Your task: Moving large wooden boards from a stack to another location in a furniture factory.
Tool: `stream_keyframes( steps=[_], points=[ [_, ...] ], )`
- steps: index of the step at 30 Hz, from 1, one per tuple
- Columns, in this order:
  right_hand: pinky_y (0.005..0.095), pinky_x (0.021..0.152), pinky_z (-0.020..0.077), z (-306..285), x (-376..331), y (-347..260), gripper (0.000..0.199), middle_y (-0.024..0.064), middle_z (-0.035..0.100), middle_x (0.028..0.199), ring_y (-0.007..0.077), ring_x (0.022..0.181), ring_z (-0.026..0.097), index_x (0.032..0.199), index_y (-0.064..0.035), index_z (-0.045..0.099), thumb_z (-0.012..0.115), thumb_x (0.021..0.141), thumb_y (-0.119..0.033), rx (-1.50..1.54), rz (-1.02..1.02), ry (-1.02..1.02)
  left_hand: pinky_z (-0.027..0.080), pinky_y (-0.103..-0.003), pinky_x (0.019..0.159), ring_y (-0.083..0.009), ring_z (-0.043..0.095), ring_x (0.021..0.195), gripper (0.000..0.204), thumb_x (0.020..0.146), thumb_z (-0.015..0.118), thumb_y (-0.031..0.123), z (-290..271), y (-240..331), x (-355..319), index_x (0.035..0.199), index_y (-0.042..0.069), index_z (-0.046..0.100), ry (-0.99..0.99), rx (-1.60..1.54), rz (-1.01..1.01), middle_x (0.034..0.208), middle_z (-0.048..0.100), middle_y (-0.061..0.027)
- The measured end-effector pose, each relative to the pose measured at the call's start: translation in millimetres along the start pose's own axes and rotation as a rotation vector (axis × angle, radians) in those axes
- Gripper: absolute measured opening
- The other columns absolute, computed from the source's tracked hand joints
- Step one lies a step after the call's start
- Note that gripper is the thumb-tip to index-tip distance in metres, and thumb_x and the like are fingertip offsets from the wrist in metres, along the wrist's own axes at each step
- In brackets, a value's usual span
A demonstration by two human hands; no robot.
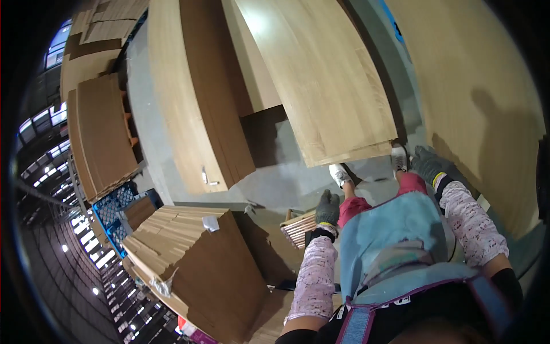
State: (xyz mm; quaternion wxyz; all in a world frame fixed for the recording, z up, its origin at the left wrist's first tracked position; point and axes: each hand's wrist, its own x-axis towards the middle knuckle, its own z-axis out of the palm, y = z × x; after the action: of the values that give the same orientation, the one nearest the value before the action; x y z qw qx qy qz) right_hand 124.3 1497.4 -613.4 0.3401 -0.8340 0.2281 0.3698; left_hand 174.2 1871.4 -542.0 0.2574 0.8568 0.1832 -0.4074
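My left hand (pixel 327 207), in a grey work glove, hangs beside my thigh with its fingers loosely stretched and nothing visible in them. Next to it is a small slatted wooden stool (pixel 299 229). My right hand (pixel 425 163), gloved alike, is held out near the edge of a large light wood panel (pixel 481 69) on the right; its fingers are apart, and I cannot tell whether they touch the panel. In front of my feet lies a stack topped by a light wood-grain board (pixel 326 74).
Left of that stack stands another long board stack (pixel 177 103) with two small metal pieces (pixel 209 178) on top. Flat cardboard is piled at the near left (pixel 220 275) and far left (pixel 109 132). A blue plastic pallet (pixel 114 215) lies between them. Grey floor (pixel 275 186) shows between the stacks.
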Motion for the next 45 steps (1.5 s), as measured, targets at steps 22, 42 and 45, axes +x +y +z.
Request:
stream_keyframes(
  steps=[22, 42, 45],
  points=[
    [0.0408, 0.094, 0.0381, 26, 133, -89, 0.077, 0.0274, 0.051, 0.118, 0.0380, 0.111, 0.049, 0.122, 0.0055, 0.045, 0.050, 0.080, -0.059, -0.355, 0.216, 0.247, 0.040, -0.039, 0.091, -0.0347, 0.051, 0.111, 0.063, 0.086, 0.054, 0.040, -32, -11, 240, 0.135, 0.006, 0.033, 0.284, -0.314, 0.158, 0.125, 0.049, -0.0239],
    [0.0460, 0.077, 0.0459, 23, 128, -107, 0.045, 0.0214, 0.062, 0.087, 0.0371, 0.086, 0.060, 0.094, -0.0008, 0.057, 0.059, 0.077, -0.042, -0.193, 0.037, 0.131, 0.038, -0.041, 0.087, -0.0384, 0.050, 0.101, 0.055, 0.092, 0.038, 0.046, -30, -30, 250, 0.112, -0.004, 0.051, 0.450, -0.112, 0.222, 0.110, 0.055, -0.0227],
    [0.0466, 0.074, 0.0464, 27, 129, -109, 0.044, 0.0216, 0.063, 0.085, 0.0368, 0.083, 0.060, 0.092, -0.0008, 0.057, 0.058, 0.078, -0.042, -0.182, -0.008, 0.143, 0.038, -0.040, 0.091, -0.0390, 0.049, 0.105, 0.054, 0.093, 0.037, 0.044, -39, -27, 251, 0.115, -0.004, 0.050, 0.317, -0.154, 0.012, 0.116, 0.052, -0.0226]
  ],
)
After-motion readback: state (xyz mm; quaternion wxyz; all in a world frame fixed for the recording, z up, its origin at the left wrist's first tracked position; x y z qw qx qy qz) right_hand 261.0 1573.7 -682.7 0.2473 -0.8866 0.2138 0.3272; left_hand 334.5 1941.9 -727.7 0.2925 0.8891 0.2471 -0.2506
